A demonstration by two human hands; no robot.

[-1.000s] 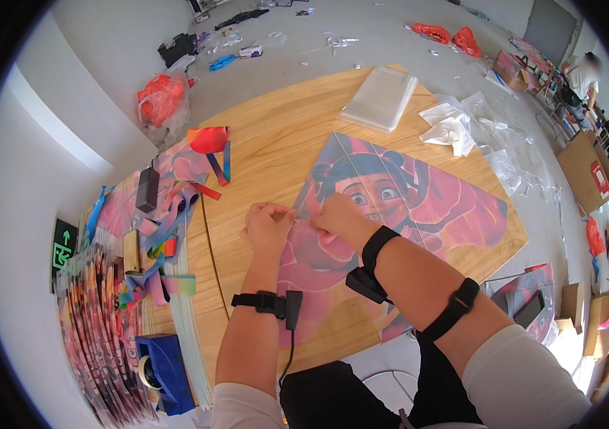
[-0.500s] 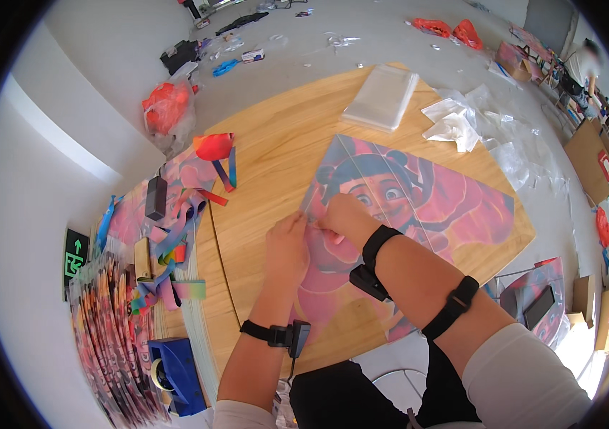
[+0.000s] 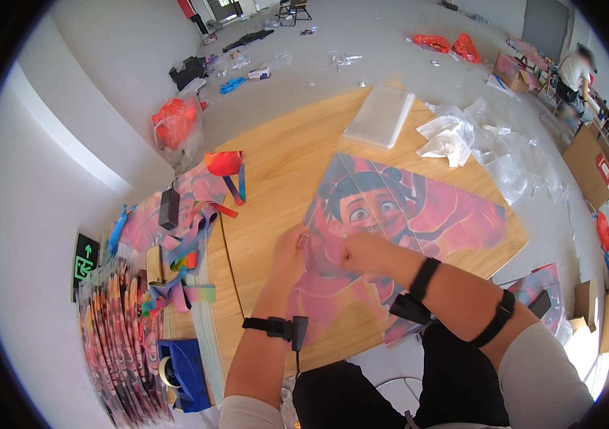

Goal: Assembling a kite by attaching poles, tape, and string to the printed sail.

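Observation:
A large pink and blue kite printed with a cartoon face lies flat, with thin straight lines crossing it. My left hand is at its left edge, fingers pinched together on the rim. Over the middle of the kite, just below the printed face, my right hand is closed with its fingers curled in. Whatever those fingers hold, if anything, is too small or hidden to make out. A short gap separates the two hands. Both forearms wear black straps with small dark devices.
The wooden table carries a stack of clear plastic sleeves and crumpled white plastic. To the left are rainbow ribbons, a dark block, a blue tape dispenser and packed printed pieces. Another person stands far right.
My right hand has drawn away to the right from my left hand, its fingers now curled. The left hand stays at the kite's left edge. The whole view has shifted slightly.

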